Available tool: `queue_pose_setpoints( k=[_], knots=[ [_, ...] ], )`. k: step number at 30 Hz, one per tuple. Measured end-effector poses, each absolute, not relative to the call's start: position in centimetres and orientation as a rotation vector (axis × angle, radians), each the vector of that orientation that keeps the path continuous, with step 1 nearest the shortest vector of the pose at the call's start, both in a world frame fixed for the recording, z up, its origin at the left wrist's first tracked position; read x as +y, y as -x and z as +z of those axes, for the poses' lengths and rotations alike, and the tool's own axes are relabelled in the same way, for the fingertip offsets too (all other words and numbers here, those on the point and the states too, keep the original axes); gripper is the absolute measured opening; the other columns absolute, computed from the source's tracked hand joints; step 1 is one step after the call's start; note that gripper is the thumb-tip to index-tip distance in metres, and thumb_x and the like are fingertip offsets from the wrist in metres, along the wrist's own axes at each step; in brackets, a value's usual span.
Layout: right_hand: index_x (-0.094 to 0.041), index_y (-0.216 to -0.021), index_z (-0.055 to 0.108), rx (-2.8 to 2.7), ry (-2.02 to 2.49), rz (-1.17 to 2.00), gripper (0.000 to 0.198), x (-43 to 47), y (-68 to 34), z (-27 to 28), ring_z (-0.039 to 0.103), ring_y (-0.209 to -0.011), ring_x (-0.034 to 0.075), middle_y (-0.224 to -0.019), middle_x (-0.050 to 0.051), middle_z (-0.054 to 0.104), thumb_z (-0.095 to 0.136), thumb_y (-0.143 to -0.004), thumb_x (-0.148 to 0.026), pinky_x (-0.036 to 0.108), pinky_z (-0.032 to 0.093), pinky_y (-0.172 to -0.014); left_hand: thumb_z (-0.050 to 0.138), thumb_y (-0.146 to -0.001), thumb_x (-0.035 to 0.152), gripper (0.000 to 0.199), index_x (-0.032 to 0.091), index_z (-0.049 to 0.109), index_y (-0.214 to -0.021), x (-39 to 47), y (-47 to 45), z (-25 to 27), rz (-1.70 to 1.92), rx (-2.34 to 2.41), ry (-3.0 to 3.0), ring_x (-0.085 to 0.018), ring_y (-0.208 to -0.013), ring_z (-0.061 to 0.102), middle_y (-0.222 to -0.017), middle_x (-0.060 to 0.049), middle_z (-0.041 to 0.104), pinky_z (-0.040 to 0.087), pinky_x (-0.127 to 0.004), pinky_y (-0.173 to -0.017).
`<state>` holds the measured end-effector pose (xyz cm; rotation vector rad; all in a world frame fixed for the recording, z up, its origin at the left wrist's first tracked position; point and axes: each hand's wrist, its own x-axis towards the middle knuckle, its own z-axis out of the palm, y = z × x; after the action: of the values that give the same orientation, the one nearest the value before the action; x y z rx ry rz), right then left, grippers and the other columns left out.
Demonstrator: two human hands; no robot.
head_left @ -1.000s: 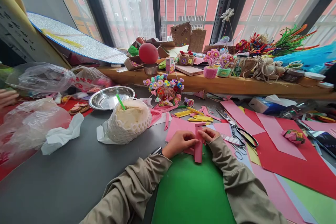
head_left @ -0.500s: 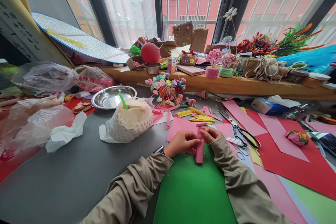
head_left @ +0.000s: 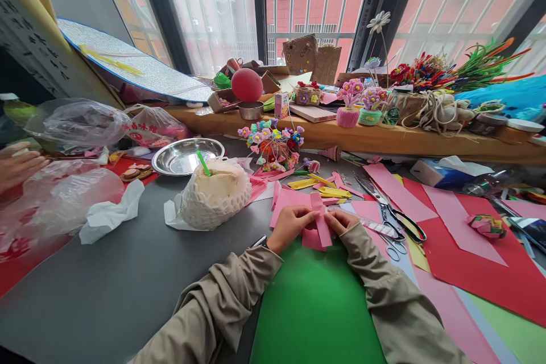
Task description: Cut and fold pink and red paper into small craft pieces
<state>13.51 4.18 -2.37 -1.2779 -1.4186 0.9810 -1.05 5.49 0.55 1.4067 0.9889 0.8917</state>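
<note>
A narrow folded strip of pink paper (head_left: pixel 323 223) is held upright between my two hands. My left hand (head_left: pixel 291 226) pinches its left edge near the middle. At the opposite edge, my right hand (head_left: pixel 340 220) grips it with thumb and fingertips. Below lies a green sheet (head_left: pixel 318 301), and a larger pink sheet (head_left: pixel 282 202) is partly hidden behind my left hand. Yellow folded strips (head_left: pixel 335 191) and pink scraps lie just beyond my hands. Scissors (head_left: pixel 403 220) rest to the right, close to my right hand.
A foam-netted coconut (head_left: pixel 217 190) with a green straw stands left, by a steel plate (head_left: pixel 160 166). A flower bouquet (head_left: pixel 273 145) sits ahead, before the wooden ledge (head_left: pixel 324 136). Red paper (head_left: pixel 464 250) covers the right side. Another person's hand (head_left: pixel 19 165) is at far left.
The pink strip has tilted and shifted slightly upward as my fingers changed their hold near its middle. Another person's hand has come into view at the far left.
</note>
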Motion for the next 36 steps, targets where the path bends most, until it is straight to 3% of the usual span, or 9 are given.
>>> queue_pose_setpoints(
  k=[27,36],
  knots=[
    [-0.016,-0.055,0.056,-1.552,1.328,0.885,0.036,4.28,-13.44,-2.98,0.034,-0.039,0.008,-0.043,-0.003,0.043,0.047,-0.065,-0.05,0.021,0.025,-0.036,0.057,-0.061,0.039,0.028,0.011,0.055,-0.063,5.6,1.11,0.19,1.02,0.94,-1.407,-0.009,-0.051,0.052,-0.056,-0.001,0.055,0.044,-0.02,-0.052],
    [-0.017,-0.049,0.05,-1.55,1.284,0.9,0.036,3.92,-13.31,-2.29,0.035,-0.038,0.007,-0.041,-0.004,0.041,0.049,-0.063,-0.049,0.021,0.028,-0.038,0.055,-0.063,0.039,0.028,0.011,0.055,-0.061,5.51,1.09,0.66,1.078,0.969,-1.404,-0.009,-0.049,0.052,-0.052,0.001,0.054,0.044,-0.019,-0.051]
  ],
)
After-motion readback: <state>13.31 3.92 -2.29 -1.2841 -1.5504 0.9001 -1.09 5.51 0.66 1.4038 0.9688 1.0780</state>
